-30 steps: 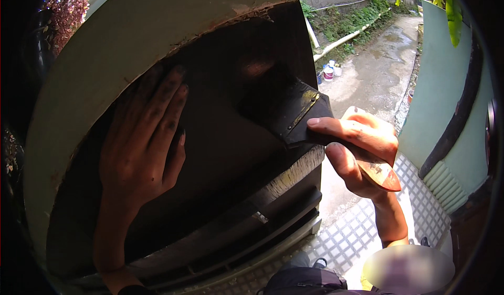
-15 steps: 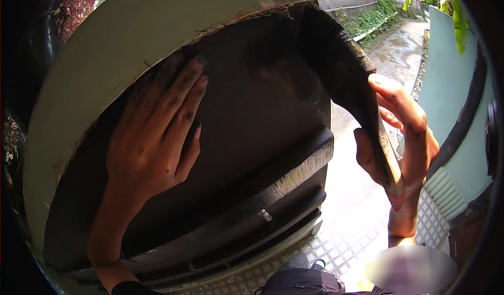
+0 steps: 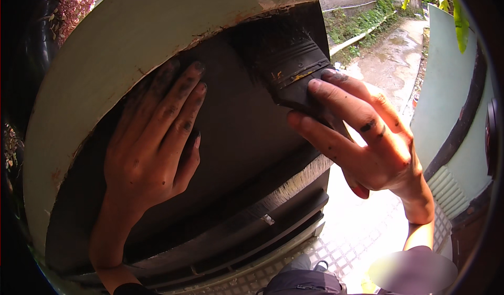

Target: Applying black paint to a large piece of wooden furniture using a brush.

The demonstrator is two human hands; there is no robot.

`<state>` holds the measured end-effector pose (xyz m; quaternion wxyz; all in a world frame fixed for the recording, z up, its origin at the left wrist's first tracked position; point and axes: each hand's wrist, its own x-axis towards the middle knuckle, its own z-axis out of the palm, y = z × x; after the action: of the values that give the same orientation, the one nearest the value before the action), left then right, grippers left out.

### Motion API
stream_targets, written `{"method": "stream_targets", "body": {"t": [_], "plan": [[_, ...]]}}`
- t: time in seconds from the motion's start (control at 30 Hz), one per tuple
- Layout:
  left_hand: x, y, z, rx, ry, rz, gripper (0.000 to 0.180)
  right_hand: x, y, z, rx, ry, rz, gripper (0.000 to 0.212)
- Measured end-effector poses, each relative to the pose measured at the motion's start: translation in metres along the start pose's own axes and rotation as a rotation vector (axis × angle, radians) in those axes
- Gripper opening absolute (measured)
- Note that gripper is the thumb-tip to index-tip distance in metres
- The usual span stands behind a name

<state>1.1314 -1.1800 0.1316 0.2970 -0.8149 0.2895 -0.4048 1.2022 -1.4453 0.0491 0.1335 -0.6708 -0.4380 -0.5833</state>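
Note:
My right hand (image 3: 362,127) grips a wide paintbrush (image 3: 296,66), its dark bristles against the upper right part of a black-painted panel (image 3: 236,122). The brush's ferrule is smeared with black paint and has a yellowish patch. My left hand (image 3: 152,132) lies flat on the panel's left side, fingers stretched toward the pale green curved border (image 3: 105,59). Dark paint stains the fingers of both hands. Ragged edging runs where the black meets the green.
Below the panel runs a ledge (image 3: 294,182) with a streaky, partly bare strip. To the right stands a pale green surface with a dark curved band (image 3: 462,122). A wet path (image 3: 391,48) with plants lies beyond; tiled floor (image 3: 341,248) is underneath.
My right hand has turned and moved left, bringing the brush from edge-on to flat against the panel's upper right. My left hand has stayed in nearly the same place.

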Motion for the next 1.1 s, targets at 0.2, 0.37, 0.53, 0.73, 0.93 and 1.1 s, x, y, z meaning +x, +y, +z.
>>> {"method": "stream_targets", "body": {"t": [0.2,0.37,0.53,0.73,0.93,1.1], "plan": [[-0.002,0.000,-0.004,0.019,-0.003,-0.002,0.049,-0.020,-0.002,0.005,0.056,-0.061,-0.076,0.041],[-0.001,0.001,-0.002,0.029,-0.031,-0.006,0.047,-0.014,-0.003,-0.028,0.044,-0.124,-0.083,0.038],[-0.001,0.001,-0.004,0.025,-0.028,-0.003,0.048,0.014,0.015,-0.010,0.036,0.031,-0.149,0.035],[-0.002,0.001,-0.003,0.017,-0.020,0.005,0.047,-0.010,0.008,-0.016,0.183,-0.134,-0.071,0.035],[-0.002,0.002,-0.004,0.008,-0.036,0.006,0.046,0.005,0.010,-0.041,0.053,-0.091,-0.019,0.031],[-0.008,-0.001,0.000,0.023,-0.037,-0.002,0.045,-0.005,0.016,-0.003,0.139,-0.035,-0.061,0.031]]}}
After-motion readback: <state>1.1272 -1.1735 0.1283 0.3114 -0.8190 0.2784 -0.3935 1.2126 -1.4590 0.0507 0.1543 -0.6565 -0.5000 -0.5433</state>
